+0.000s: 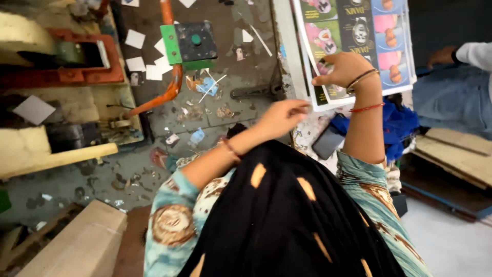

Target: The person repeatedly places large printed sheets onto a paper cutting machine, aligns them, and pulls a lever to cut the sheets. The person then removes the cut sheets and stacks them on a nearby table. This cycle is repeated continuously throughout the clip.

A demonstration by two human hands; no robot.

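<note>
My right hand (344, 69) rests on a stack of glossy printed sheets (359, 31) at the top right, fingers curled over the stack's lower left part. My left hand (283, 117) reaches toward the stack's near corner, fingertips at its edge; whether it grips a sheet is unclear. Both wrists wear bangles. My patterned sleeves and a black scarf with orange spots (287, 215) fill the lower middle.
A dark phone (328, 142) and blue cloth (400, 125) lie below the sheets. The worn floor holds paper scraps (146, 64), a green pedal box (189, 42) on an orange pipe, and a cardboard box (77, 246). Another person's arm (471, 54) is at right.
</note>
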